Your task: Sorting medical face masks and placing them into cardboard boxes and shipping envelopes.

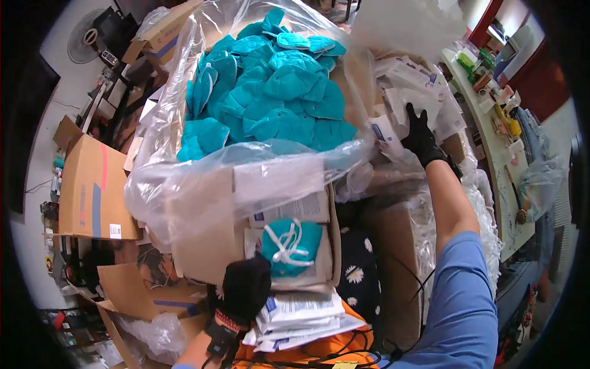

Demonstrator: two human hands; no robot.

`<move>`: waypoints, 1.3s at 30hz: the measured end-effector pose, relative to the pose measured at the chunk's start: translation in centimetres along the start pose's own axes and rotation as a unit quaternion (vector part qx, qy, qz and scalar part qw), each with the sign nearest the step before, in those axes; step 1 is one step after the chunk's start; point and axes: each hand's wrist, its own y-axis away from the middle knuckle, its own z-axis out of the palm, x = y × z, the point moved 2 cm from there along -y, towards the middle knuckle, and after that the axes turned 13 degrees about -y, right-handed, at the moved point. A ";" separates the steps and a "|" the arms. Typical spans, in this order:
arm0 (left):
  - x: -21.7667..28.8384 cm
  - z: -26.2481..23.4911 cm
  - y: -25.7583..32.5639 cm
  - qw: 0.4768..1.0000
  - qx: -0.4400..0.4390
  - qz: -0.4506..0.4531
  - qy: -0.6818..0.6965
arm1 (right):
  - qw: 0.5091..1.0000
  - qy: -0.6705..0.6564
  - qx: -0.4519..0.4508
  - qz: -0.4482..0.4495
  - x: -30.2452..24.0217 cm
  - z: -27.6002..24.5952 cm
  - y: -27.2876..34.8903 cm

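My left hand [246, 284], in a black glove, is closed at the lower left of a folded teal face mask [302, 251]. What its fingers hold, if anything, is hidden. The mask, with white straps bunched on top, lies on white printed packets in a small cardboard box [336, 258]. Below it, a stack of white packets [298, 317] rests on orange cloth at my lap. My right hand [421, 135], also gloved in black, reaches to the right with fingers spread over white packets [409, 101] in a plastic-lined box.
A large plastic-lined carton [359, 80] heaped with teal masks [264, 92] stands ahead. Brown cardboard boxes [101, 190] sit at the left, one open [132, 292] with clear plastic inside. A cluttered table [513, 215] runs along the right. Dark cables cross my lap.
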 end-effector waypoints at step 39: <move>-1.4 -4.4 3.4 0.938 0.165 0.013 0.305 | 0.642 -0.713 -0.262 -0.103 -12.7 -6.1 37.5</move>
